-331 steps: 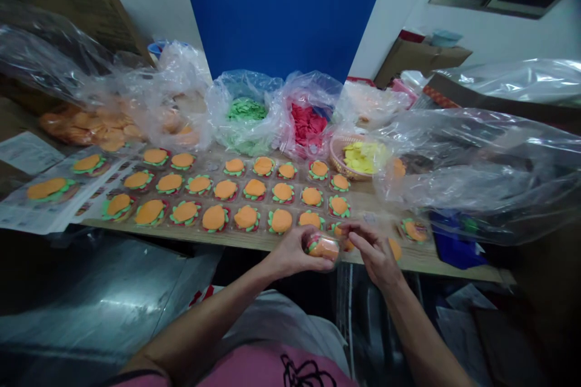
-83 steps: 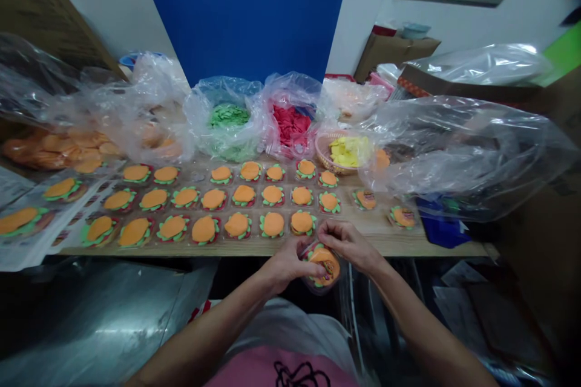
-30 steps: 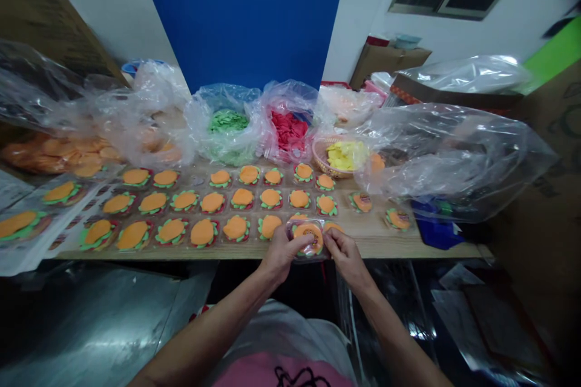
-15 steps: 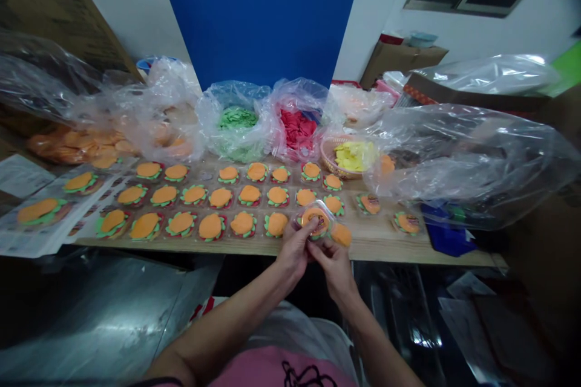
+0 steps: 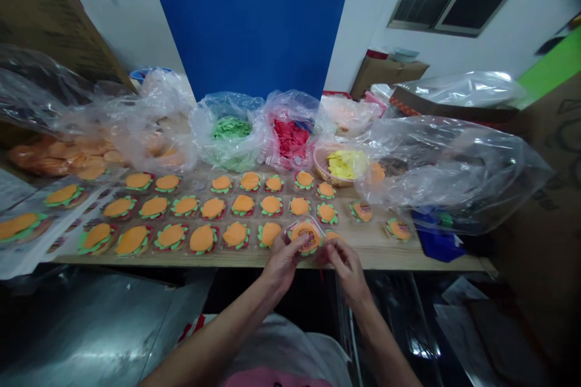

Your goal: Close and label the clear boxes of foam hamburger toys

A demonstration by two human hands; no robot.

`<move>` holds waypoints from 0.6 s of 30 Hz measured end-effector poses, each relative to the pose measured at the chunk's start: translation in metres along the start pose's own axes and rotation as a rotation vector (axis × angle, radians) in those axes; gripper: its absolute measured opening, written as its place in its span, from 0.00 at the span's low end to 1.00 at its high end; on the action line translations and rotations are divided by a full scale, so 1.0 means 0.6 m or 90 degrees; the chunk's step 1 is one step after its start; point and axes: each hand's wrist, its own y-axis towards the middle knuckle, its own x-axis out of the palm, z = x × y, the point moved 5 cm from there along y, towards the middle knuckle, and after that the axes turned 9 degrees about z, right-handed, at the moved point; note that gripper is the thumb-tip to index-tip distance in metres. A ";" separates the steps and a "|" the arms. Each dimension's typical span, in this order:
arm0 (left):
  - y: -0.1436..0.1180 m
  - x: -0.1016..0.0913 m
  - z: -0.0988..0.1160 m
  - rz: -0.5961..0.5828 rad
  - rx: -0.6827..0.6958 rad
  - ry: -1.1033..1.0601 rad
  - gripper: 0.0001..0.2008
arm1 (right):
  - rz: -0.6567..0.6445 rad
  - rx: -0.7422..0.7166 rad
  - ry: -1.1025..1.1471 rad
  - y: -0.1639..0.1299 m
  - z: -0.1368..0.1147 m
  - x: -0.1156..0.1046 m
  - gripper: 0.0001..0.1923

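My left hand (image 5: pixel 282 259) is closed on a clear plastic case (image 5: pixel 305 236), its thumb on top. Inside the case is an orange toy burger with a dark printed label on its bun. Just to the right, my right hand (image 5: pixel 344 259) is pinched shut; what its fingertips hold, if anything, is too small to make out. Behind these fingers sits another orange burger piece (image 5: pixel 333 234), partly hidden. Several rows of toy burgers (image 5: pixel 203 238) in clear trays, with orange tops over green and red layers, cover the table to the left. Two labelled burgers (image 5: pixel 362 211) lie to the right.
Along the back of the table (image 5: pixel 363 259) stand plastic bags of green pieces (image 5: pixel 231 128) and red pieces (image 5: pixel 290 138). A pink basket (image 5: pixel 323 172) holds yellow pieces. Orange pieces (image 5: pixel 68 154) fill bags at left. A large clear bag (image 5: pixel 454 163) and blue item (image 5: pixel 436 242) lie right.
My right hand has moved away from the case's lower edge to its right side. My left hand still holds the case. The view has shifted slightly.
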 end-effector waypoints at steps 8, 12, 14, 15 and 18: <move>-0.021 -0.008 -0.009 -0.079 0.010 0.124 0.19 | 0.021 -0.064 -0.110 -0.007 -0.008 -0.006 0.14; -0.021 -0.009 -0.001 -0.112 0.010 0.188 0.19 | -0.065 -0.045 -0.119 -0.002 -0.009 -0.011 0.13; -0.023 -0.006 0.002 -0.141 0.007 0.232 0.19 | -0.089 -0.050 -0.108 0.006 -0.023 -0.017 0.12; -0.025 -0.003 0.002 -0.162 0.005 0.254 0.19 | -0.088 -0.058 -0.102 0.010 -0.032 -0.019 0.11; -0.031 0.004 -0.001 -0.216 -0.004 0.286 0.20 | -0.083 -0.084 -0.112 0.016 -0.054 -0.021 0.09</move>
